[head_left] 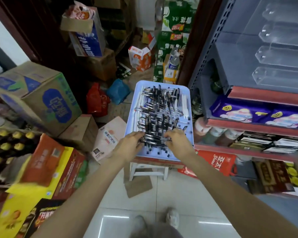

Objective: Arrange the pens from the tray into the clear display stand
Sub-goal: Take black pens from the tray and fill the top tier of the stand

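Two bare forearms are reaching forward from the bottom of the view over a white tiled floor (162,200); the left hand (127,146) is resting at the near left of a heap of black-and-clear pens (157,117), its fingers curling round a small bunch of them; the right hand (178,140) is meeting the same bunch from the right, fingers bent and gripping the pens' other ends. All the pens are lying jumbled in a pale blue rectangular plastic tray (130,121), which is sitting on a small white stool (149,171); a few loose black caps are lying near the tray's front edge. To the right, a clear acrylic tiered display stand (280,54) is standing on the top level of a grey metal shelf unit with red edges (265,97), well apart from the tray. Printed cardboard boxes (41,103) are crowding the left side.
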